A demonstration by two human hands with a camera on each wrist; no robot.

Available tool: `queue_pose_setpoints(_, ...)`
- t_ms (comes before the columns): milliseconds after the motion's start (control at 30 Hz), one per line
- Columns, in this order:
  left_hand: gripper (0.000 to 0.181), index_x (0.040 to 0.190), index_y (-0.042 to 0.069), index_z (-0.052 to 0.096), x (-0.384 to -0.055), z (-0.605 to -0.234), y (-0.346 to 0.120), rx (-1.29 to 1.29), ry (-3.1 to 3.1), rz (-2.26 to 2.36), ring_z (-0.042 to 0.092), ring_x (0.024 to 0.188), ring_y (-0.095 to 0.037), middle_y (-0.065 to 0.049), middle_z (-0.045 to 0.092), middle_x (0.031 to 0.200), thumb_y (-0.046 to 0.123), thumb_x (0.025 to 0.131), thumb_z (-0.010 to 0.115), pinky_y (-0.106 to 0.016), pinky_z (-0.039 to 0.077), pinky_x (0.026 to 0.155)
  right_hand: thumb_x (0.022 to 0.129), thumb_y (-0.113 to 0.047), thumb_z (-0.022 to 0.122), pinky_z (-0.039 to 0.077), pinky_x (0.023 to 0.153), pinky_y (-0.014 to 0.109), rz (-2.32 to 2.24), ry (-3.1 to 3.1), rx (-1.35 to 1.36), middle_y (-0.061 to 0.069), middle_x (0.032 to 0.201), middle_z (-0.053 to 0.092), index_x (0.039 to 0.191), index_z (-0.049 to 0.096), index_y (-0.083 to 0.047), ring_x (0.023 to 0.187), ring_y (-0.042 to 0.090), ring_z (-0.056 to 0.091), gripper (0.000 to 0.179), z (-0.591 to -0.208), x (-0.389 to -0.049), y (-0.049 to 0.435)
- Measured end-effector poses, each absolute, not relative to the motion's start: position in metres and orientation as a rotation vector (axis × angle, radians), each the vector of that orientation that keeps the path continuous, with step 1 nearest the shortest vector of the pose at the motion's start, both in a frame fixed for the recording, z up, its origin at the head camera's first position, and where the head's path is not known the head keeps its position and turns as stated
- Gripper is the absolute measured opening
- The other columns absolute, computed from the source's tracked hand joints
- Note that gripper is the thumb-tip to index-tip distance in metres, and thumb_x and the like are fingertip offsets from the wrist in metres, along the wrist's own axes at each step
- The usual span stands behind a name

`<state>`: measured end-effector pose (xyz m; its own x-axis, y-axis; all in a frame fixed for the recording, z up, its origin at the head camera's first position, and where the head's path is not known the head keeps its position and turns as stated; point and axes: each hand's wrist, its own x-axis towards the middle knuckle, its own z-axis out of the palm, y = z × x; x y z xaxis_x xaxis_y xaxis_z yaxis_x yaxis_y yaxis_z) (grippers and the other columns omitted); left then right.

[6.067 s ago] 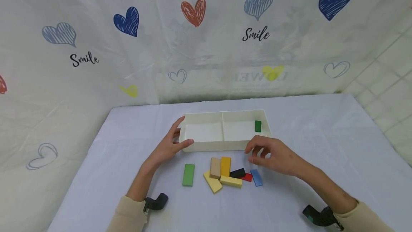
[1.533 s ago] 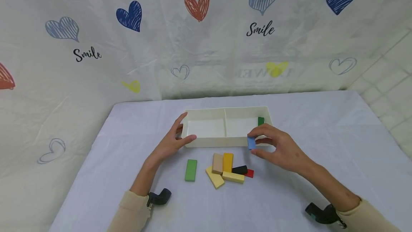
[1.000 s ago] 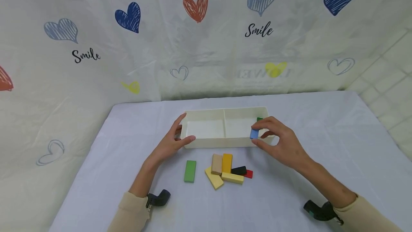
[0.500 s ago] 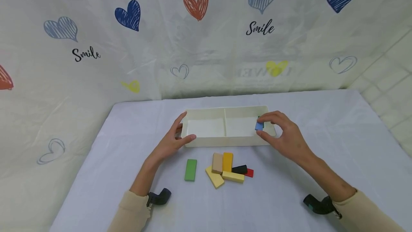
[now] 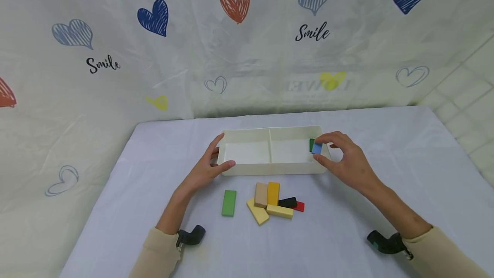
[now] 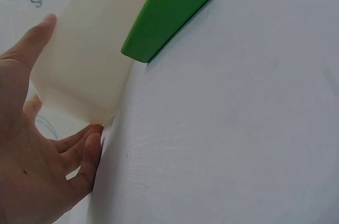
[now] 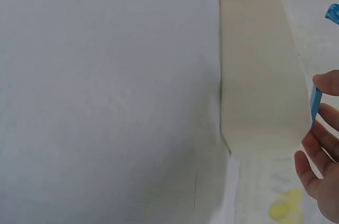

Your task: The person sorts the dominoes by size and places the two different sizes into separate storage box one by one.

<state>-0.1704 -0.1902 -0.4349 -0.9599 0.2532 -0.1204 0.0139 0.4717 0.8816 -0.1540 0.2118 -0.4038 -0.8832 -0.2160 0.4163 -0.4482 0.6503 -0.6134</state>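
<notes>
A white two-compartment tray [image 5: 247, 169] stands on the table. My left hand [image 5: 203, 174] holds its left end, thumb at the front rim and index finger reaching to the back corner; the left wrist view shows the other fingers low by the end wall. Between thumb and index finger my right hand [image 5: 349, 162] pinches a small blue block [image 5: 317, 148] over the right compartment, near its right end. In the right wrist view the blue block [image 7: 315, 103] shows at the tray's rim. A dark green block [image 5: 311, 144] lies in that compartment, partly covered by the blue one.
In front of the tray lie a light green block [image 5: 229, 203], a tan block [image 5: 260, 195], an orange block [image 5: 273, 193], two yellow blocks [image 5: 279, 212], a black block [image 5: 287, 202] and a red block [image 5: 299, 206]. A heart-printed curtain [image 5: 262, 55] hangs behind the table.
The blue block, first lying on the table, has been picked up by my right hand and carried over the front rim to the tray's right end. My left hand stays at the tray.
</notes>
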Motion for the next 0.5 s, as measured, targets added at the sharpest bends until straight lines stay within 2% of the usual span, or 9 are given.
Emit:
queue_pose_setpoints(233,0.091,0.16,0.058,0.014,-0.17,-0.4359,-0.1908,0.198,2.477,1.499,0.051,0.134,-0.025,-0.006,0.045,0.155,0.044,0.094,0.076,-0.036,0.05,0.096,0.089,-0.008,0.081,0.04,0.092,0.004,1.071,-2.608,0.543,0.007,0.124,0.067,0.125,0.067,-0.01,0.116,0.02,0.054,0.039,-0.404,-0.1551,0.2144)
queue_pose_setpoints(500,0.092,0.16,0.058,0.013,-0.17,-0.435,-0.191,0.196,2.476,1.492,0.053,0.13,-0.027,-0.007,0.044,0.156,0.046,0.094,0.076,-0.036,0.049,0.094,0.089,-0.007,0.081,0.04,0.092,0.004,1.073,-2.659,0.547,0.008,0.128,0.066,0.129,0.066,-0.011,0.12,0.023,0.055,0.043,-0.4028,-0.1561,0.2181)
